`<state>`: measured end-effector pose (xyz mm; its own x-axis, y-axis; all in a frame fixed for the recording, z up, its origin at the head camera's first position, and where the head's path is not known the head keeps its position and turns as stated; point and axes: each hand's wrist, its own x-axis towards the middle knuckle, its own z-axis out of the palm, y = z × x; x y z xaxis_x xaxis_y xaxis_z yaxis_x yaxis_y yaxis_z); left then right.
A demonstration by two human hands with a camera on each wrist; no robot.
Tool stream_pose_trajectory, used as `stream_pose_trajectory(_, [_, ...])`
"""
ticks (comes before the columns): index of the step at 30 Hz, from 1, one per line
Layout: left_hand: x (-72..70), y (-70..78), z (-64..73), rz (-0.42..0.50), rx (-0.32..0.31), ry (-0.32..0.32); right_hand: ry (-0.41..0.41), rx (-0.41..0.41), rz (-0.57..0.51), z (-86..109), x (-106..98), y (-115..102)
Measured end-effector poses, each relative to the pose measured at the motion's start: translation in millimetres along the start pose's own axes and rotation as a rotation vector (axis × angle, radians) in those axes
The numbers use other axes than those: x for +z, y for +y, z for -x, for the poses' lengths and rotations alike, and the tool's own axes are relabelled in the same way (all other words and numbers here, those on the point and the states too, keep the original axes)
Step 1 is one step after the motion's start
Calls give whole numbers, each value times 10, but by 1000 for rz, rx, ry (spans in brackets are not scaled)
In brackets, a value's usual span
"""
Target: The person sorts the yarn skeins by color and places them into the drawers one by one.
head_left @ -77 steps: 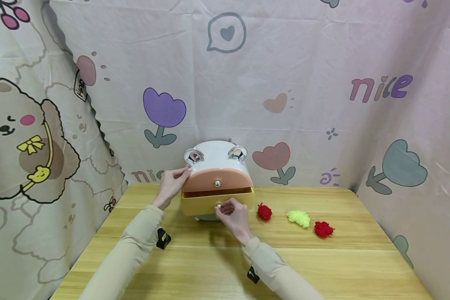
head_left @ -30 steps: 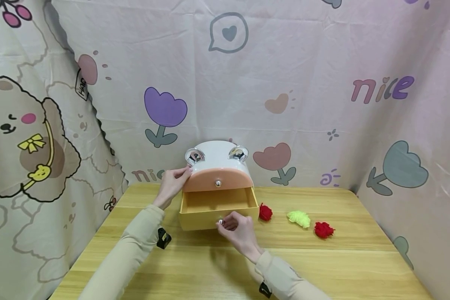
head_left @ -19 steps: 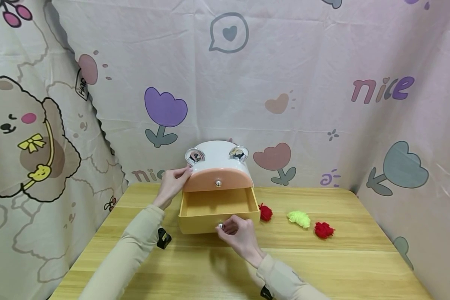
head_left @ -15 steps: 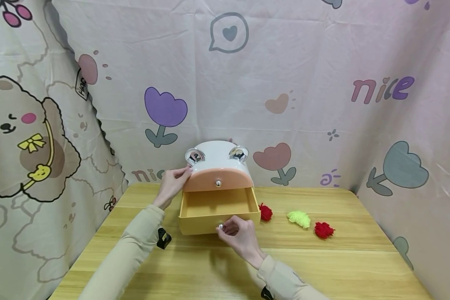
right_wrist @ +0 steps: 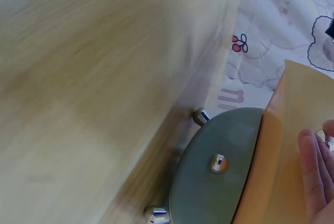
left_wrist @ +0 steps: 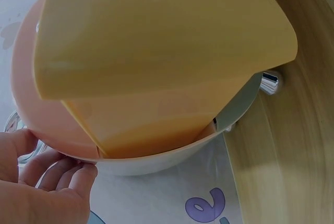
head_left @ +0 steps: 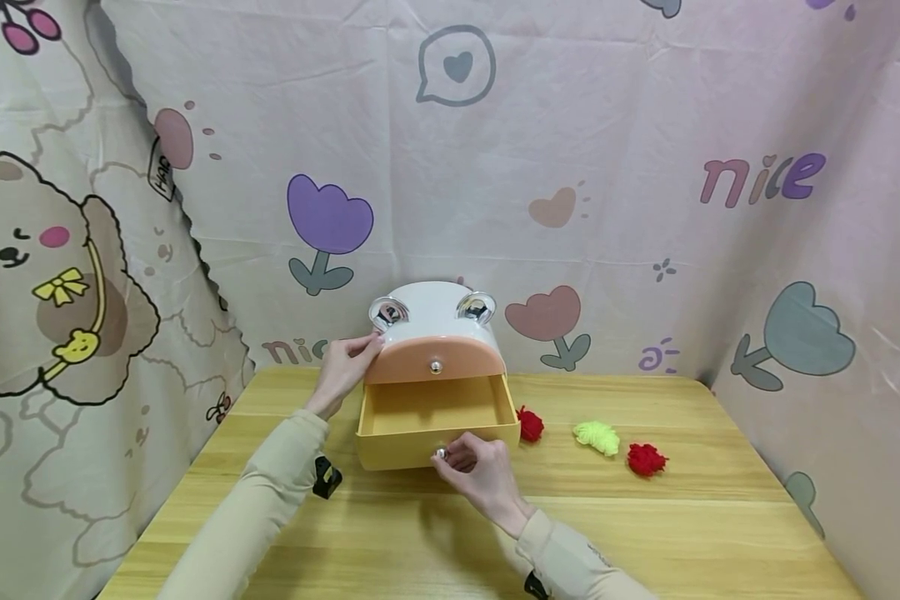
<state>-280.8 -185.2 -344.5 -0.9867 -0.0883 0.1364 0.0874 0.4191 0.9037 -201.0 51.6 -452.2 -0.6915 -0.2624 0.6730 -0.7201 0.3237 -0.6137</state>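
A small rounded drawer box (head_left: 438,304) with a white top and two silvery eye-like rings stands at the back of the table. Its upper peach drawer (head_left: 408,360) is closed, while the yellow drawer (head_left: 393,450) below is pulled well out and looks bare inside. My left hand (head_left: 339,373) holds the box at its upper left edge, thumb and fingers on the rim, as the left wrist view (left_wrist: 52,182) confirms. With thumb and fingers, my right hand (head_left: 483,477) pinches the silver knob (head_left: 441,453) of the yellow drawer. A grey-green lower drawer (right_wrist: 222,177) shows closed in the right wrist view.
To the right of the box lie a red yarn bundle (head_left: 529,425), a lime-yellow one (head_left: 597,437) and another red one (head_left: 647,459). The nearest red bundle is partly hidden by the yellow drawer's corner. A printed curtain (head_left: 615,125) hangs behind the wooden table (head_left: 690,533).
The yellow drawer has slid toward me from slightly ajar to far out, my right hand drawing its knob along. In the last half second it is nearly still. My left hand has stayed in place.
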Motion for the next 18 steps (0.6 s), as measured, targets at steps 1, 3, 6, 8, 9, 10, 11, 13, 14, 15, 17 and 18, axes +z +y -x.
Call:
stream_pose_trajectory(1, [-3, -1, 2, -1, 0, 1, -6, -12, 4, -1, -3, 5])
stream_pose_trajectory(3, [-4, -2, 4, -5, 1, -1, -12, -36, 8, 0, -16, 18])
stream_pose_trajectory(6, [-6, -1, 8, -5, 1, 0, -5, -75, 1, 9, -37, 44])
stream_pose_trajectory(8, [-4, -1, 8, -8, 3, 1, 10, -98, -4, 13, -54, 55])
stream_pose_trajectory(9, [-4, -2, 8, -8, 4, 2, 21, -110, -8, 15, -61, 63])
stream_pose_trajectory(10, [-4, -2, 7, -8, 6, 3, 34, -121, -9, 15, -70, 70])
stream_pose_trajectory(11, [-2, -2, 6, -9, 8, 4, 50, -132, -6, 13, -78, 75])
stream_pose_trajectory(13, [-2, -3, 3, -11, 10, 4, 85, -157, -5, 7, -102, 80])
stream_pose_trajectory(14, [-2, -2, 2, -12, 8, 3, 104, -171, -4, 2, -118, 80])
stream_pose_trajectory(15, [-3, -2, 2, -11, 6, 3, 127, -186, -3, -2, -135, 83])
stream_pose_trajectory(17, [-5, 0, 2, -8, 0, 1, 171, -218, -12, -13, -178, 87])
stream_pose_trajectory(18, [-5, 1, 2, -4, -3, -2, 195, -240, -19, -18, -201, 98])
